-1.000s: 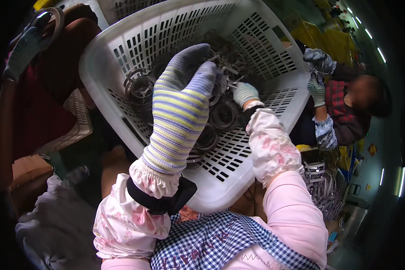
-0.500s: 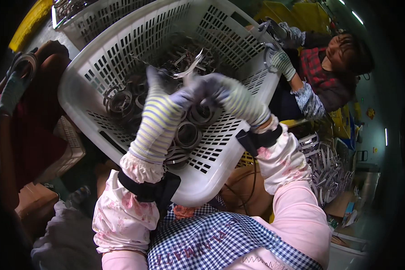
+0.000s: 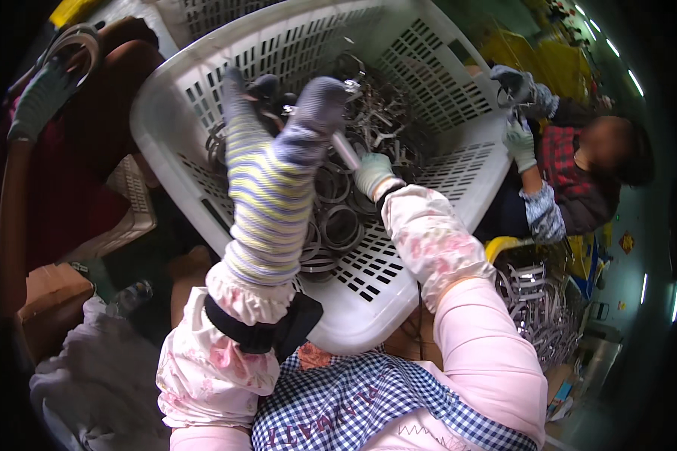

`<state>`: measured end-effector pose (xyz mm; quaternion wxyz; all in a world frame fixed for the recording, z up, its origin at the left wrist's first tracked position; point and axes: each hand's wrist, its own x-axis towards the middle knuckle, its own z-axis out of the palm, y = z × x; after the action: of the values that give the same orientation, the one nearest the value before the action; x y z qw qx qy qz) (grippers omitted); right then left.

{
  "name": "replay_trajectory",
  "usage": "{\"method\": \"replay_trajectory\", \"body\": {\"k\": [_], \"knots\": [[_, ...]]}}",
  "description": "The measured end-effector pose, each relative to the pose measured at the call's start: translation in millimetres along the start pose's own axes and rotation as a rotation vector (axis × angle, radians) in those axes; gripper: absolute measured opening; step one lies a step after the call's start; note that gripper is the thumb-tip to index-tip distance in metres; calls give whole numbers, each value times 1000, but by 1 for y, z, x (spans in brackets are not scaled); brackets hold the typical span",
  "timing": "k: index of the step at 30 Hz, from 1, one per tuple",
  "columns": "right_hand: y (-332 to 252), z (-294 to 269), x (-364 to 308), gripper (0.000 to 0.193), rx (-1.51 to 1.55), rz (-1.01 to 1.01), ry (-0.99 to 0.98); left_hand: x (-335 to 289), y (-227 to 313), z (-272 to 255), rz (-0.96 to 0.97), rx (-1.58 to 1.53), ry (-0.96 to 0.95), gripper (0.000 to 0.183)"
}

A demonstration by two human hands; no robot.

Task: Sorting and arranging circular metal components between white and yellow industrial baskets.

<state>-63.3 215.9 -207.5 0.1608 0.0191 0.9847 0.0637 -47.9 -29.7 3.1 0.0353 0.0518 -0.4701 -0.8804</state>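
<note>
My left hand (image 3: 278,154), in a yellow-and-grey striped glove with dark fingertips, is raised above a white slatted plastic basket (image 3: 162,124). Its thumb and fingers are spread apart, and no held thing shows between them. Lower and to the right, my right hand (image 3: 374,174), in a pale glove, reaches into the basket. It grips the near end of a shiny metal strip (image 3: 344,150), whose other end passes behind my left thumb. Round metal bands (image 3: 341,228) lie in the near part of the basket, with a tangle of thin metal pieces (image 3: 395,124) beyond them.
At the right, a person in a checked top (image 3: 572,161) works with gloved hands by the basket's rim. On the left, another person's gloved hand (image 3: 41,101) holds metal rings (image 3: 90,49). Metal bands are heaped (image 3: 538,308) at the lower right. A cardboard box (image 3: 53,297) stands lower left.
My hands, together over the basket before, are now apart. The left has opened and come up; the right has moved down and away from it. The view has shifted, placing the basket further right.
</note>
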Motion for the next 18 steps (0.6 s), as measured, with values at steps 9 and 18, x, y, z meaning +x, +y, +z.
{"method": "replay_trajectory", "body": {"k": [9, 18], "knots": [[42, 24, 20, 32, -462, -353, 239, -5, 5, 2, 71, 281, 7, 88], [19, -151, -104, 21, 760, 39, 676, -5, 2, 6, 151, 501, -129, 91]]}}
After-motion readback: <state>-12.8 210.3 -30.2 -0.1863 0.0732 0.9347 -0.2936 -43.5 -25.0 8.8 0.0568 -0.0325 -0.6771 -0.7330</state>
